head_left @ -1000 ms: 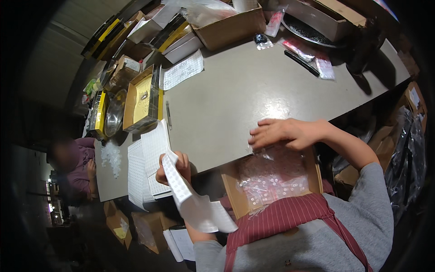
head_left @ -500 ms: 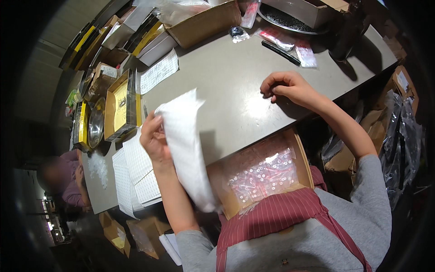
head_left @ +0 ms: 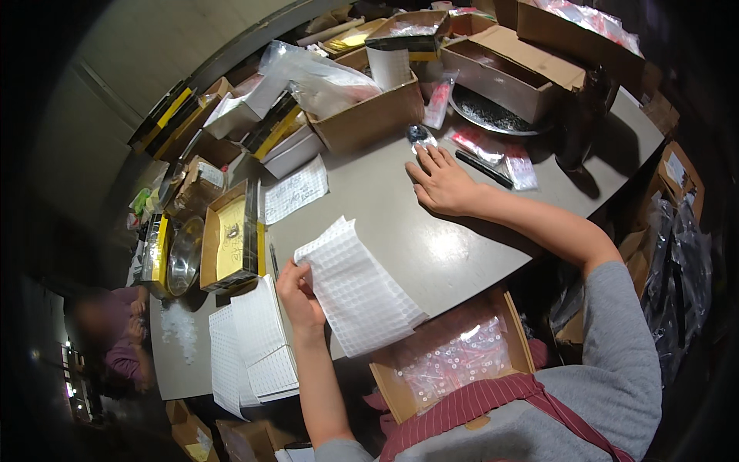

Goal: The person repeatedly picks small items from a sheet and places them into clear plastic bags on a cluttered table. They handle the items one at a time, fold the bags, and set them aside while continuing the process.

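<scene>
My left hand (head_left: 300,296) grips the left edge of a white sheet printed with rows of small marks (head_left: 356,289). The sheet slopes over the table's near edge, its lower corner above an open cardboard box (head_left: 518,327) of small clear bags with round white pieces (head_left: 454,356). Farther right, my right hand (head_left: 443,185) reaches over the grey table (head_left: 400,254), palm down with fingers spread. Its fingertips are at a small clear bag with something dark inside (head_left: 420,137); whether they touch it I cannot tell. A stack of similar sheets (head_left: 262,339) lies left of my left hand.
Beyond my right hand lie a black marker (head_left: 483,169) and red-and-clear packets (head_left: 520,168). A round tray of dark bits (head_left: 493,115) and cardboard boxes (head_left: 369,119) line the back. At left are a yellow-lined box (head_left: 231,239), a metal bowl (head_left: 186,258) and another person (head_left: 123,339).
The sheet in my left hand has swung from nearly edge-on to face up. My right hand has gone from curled near the table edge to spread, farther forward and left. The view has shifted.
</scene>
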Demonstrator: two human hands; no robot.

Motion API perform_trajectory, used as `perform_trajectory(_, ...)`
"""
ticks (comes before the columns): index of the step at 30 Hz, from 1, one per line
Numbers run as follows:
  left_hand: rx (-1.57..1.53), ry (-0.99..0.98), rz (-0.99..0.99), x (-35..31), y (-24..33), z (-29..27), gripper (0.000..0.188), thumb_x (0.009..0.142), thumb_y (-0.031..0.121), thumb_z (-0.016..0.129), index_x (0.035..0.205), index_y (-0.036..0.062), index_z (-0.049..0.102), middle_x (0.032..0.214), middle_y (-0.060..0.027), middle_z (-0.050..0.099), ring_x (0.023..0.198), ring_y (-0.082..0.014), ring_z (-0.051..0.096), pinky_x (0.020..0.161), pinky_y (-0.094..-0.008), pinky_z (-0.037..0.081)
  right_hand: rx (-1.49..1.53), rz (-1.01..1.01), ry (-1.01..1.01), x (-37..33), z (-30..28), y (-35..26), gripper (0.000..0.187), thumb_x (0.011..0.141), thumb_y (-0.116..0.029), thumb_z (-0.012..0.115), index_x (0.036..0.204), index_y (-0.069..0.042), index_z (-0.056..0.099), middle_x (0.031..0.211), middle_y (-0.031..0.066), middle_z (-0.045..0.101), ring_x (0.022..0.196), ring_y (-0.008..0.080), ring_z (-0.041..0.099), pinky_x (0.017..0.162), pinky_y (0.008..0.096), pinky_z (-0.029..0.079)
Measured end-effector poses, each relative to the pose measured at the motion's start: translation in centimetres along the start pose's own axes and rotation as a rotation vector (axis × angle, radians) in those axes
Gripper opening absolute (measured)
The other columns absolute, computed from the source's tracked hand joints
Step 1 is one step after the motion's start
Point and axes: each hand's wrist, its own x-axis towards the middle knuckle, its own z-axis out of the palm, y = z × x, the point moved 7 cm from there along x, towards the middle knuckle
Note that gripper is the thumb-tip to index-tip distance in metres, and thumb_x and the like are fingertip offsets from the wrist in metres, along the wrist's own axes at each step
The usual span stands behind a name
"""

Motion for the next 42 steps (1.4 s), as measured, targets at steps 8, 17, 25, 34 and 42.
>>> perform_trajectory(8,0.124,0.05,0.128,0.0,0.2,1.4,0.024,0.094,0.003,0.056,0.113,-0.0042,0.067,0.1,-0.0058,0.071,0.088,-0.0126,0.066,0.084,-0.0251,0.05,0.393,-0.143,-0.035,2.9,1.7,0.4,0.043,0.092,-0.017,0.061,0.13,0.002,0.054,0.138,0.0299,0.054,0.126,0.0488,0.053,0.114,0.0595,0.036)
perform_trajectory(17,0.292,0.008,0.324,-0.1,1.0,0.7,0.034,0.097,-0.001,0.063,0.13,-0.0065,0.063,0.117,-0.0097,0.071,0.099,-0.0129,0.067,0.091,-0.0255,0.052,-0.319,0.298,-0.295,2.2,-4.3,7.1,0.029,0.081,-0.012,0.07,0.109,-0.008,0.074,0.112,0.0118,0.074,0.099,0.0267,0.073,0.091,0.043,0.049)
perform_trajectory(25,0.442,-0.135,0.279,-1.1,0.4,2.9,0.051,0.093,0.002,0.069,0.143,-0.0037,0.059,0.107,-0.0012,0.07,0.08,-0.0042,0.059,0.069,-0.0189,0.046,-0.382,0.453,-0.395,1.5,-1.7,10.1,0.02,0.09,-0.011,0.066,0.102,-0.009,0.082,0.102,0.0104,0.078,0.102,0.0269,0.076,0.079,0.0367,0.062)
perform_trajectory(34,0.581,-0.21,0.172,1.6,0.9,3.1,0.079,0.086,-0.011,0.053,0.162,0.0013,0.033,0.13,-0.0119,0.065,0.11,-0.0141,0.065,0.096,-0.0259,0.05,-0.038,0.274,0.155,2.0,-7.7,7.3,0.015,0.081,-0.019,0.069,0.079,-0.005,0.065,0.078,0.0138,0.07,0.077,0.0361,0.071,0.066,0.0488,0.056)
perform_trajectory(42,1.603,0.077,0.321,6.7,6.2,3.0,0.087,0.083,0.009,0.07,0.16,-0.0045,0.03,0.106,-0.016,0.06,0.097,-0.0269,0.059,0.088,-0.0375,0.047,0.597,0.125,0.173,1.7,-10.8,1.3,0.022,0.081,-0.025,0.069,0.078,-0.004,0.064,0.074,0.0163,0.067,0.069,0.0364,0.068,0.062,0.0459,0.052)
